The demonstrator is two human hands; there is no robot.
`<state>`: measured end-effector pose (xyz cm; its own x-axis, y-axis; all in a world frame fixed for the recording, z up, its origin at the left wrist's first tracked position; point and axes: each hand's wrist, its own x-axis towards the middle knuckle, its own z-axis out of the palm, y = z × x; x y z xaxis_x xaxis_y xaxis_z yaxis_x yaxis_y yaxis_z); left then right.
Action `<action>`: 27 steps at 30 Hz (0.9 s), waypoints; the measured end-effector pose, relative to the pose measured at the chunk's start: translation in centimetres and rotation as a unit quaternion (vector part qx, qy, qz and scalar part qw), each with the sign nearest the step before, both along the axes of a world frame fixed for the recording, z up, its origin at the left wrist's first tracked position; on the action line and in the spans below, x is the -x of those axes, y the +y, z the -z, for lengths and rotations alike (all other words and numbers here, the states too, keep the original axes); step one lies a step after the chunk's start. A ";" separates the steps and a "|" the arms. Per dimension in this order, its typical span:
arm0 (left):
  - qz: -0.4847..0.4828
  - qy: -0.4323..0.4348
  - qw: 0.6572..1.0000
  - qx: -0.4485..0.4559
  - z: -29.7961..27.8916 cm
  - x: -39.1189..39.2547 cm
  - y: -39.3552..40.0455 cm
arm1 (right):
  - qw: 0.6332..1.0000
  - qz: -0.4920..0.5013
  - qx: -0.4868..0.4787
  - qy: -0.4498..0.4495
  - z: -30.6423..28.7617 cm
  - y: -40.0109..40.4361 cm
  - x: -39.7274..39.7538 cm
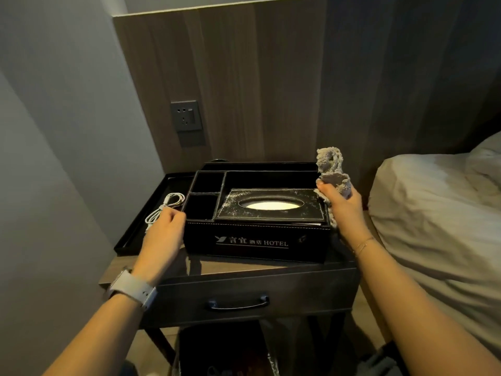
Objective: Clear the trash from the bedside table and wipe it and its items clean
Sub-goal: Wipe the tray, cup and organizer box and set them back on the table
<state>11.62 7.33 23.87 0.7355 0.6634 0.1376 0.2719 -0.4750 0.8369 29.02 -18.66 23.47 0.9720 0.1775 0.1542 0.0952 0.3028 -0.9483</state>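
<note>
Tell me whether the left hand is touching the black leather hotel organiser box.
Touching. In the head view, the left hand has its curled fingers on the front-left corner of the black leather hotel organiser box.

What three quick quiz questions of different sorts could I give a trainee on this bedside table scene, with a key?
1. True or false: the right hand grips the crumpled grey cleaning cloth.
2. Multiple choice: the coiled white charging cable lies (A) in the flat black tray left of the organiser, (B) on the bed, (C) inside the drawer.
3. Short answer: which hand holds the left end of the black leather hotel organiser box?

Key
1. True.
2. A.
3. The left hand.
</note>
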 end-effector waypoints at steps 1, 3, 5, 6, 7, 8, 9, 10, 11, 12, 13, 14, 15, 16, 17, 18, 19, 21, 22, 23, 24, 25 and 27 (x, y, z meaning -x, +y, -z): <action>0.002 -0.008 1.000 0.022 0.4 0.8 0.1 | 0.999 0.002 0.034 -0.033 -0.2 0.0 -0.3; 0.009 -0.029 0.997 0.071 0.8 1.7 0.7 | 0.972 0.045 0.179 -0.143 -0.8 -0.3 -0.8; 0.025 -0.048 0.991 0.120 0.8 1.9 1.5 | 0.890 0.117 0.344 -0.277 -1.4 -1.0 -0.7; 0.035 -0.060 0.987 0.146 0.7 1.7 1.7 | 0.851 0.140 0.389 -0.324 -1.9 -1.1 -0.3; 0.045 -0.073 0.981 0.173 0.6 1.4 2.0 | 0.829 0.146 0.416 -0.344 -2.7 -1.0 0.5; 0.059 -0.090 0.973 0.204 0.4 1.0 2.1 | 0.821 0.130 0.434 -0.346 -3.8 -0.6 1.4; 0.076 -0.103 0.963 0.239 0.3 0.6 2.1 | 0.818 0.102 0.450 -0.344 -4.9 0.2 2.2; 0.102 -0.113 0.951 0.270 0.1 0.2 1.8 | 0.807 0.075 0.472 -0.347 -6.1 1.2 3.0; 0.122 -0.123 0.941 0.290 0.1 -0.1 1.8 | 0.784 0.058 0.504 -0.359 -7.2 2.4 3.5; 0.135 -0.133 0.936 0.298 0.3 -0.3 1.9 | 0.756 0.047 0.533 -0.376 -8.2 3.8 3.6; 0.146 -0.143 0.934 0.294 0.7 -0.3 2.2 | 0.729 0.043 0.557 -0.396 -8.9 5.2 3.6; 0.153 -0.155 0.933 0.287 1.2 -0.2 2.4 | 0.704 0.041 0.577 -0.412 -9.4 6.6 3.4; 0.162 -0.163 0.932 0.282 1.8 -0.1 2.5 | 0.678 0.037 0.596 -0.429 -9.5 8.0 3.1; 0.170 -0.171 0.929 0.281 2.4 0.0 2.6 | 0.652 0.026 0.616 -0.442 -9.4 9.2 2.9; 0.173 -0.177 0.928 0.279 2.9 0.1 2.6 | 0.620 0.011 0.639 -0.455 -9.3 10.5 2.8; 0.178 -0.185 0.926 0.277 3.2 0.2 2.5 | 0.587 -0.005 0.659 -0.469 -9.0 11.7 2.9; 0.180 -0.192 0.925 0.275 3.4 0.2 2.5 | 0.562 -0.023 0.674 -0.478 -8.6 12.7 3.1; 0.188 -0.198 0.919 0.283 3.3 0.0 2.6 | 0.557 -0.056 0.686 -0.464 -7.8 14.0 3.1; 0.193 -0.198 0.916 0.290 3.2 -0.2 2.6 | 0.572 -0.077 0.687 -0.442 -7.6 14.3 2.9; 0.196 -0.197 0.913 0.299 3.1 -0.4 2.6 | 0.585 -0.102 0.688 -0.418 -7.6 14.3 2.7; 0.198 -0.199 0.910 0.306 2.9 -0.6 2.5 | 0.591 -0.129 0.690 -0.397 -7.7 14.3 2.6; 0.195 -0.202 0.909 0.307 2.9 -0.8 2.3 | 0.599 -0.155 0.689 -0.377 -7.8 14.2 2.6; 0.172 -0.212 0.915 0.296 3.0 -1.2 1.4 | 0.621 -0.198 0.676 -0.343 -8.0 14.0 3.1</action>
<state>12.82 8.74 20.83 0.8781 0.4540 0.1512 -0.2183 0.0990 0.9709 25.97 -4.68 31.44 0.5975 0.8007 -0.0421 0.7901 -0.5969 -0.1392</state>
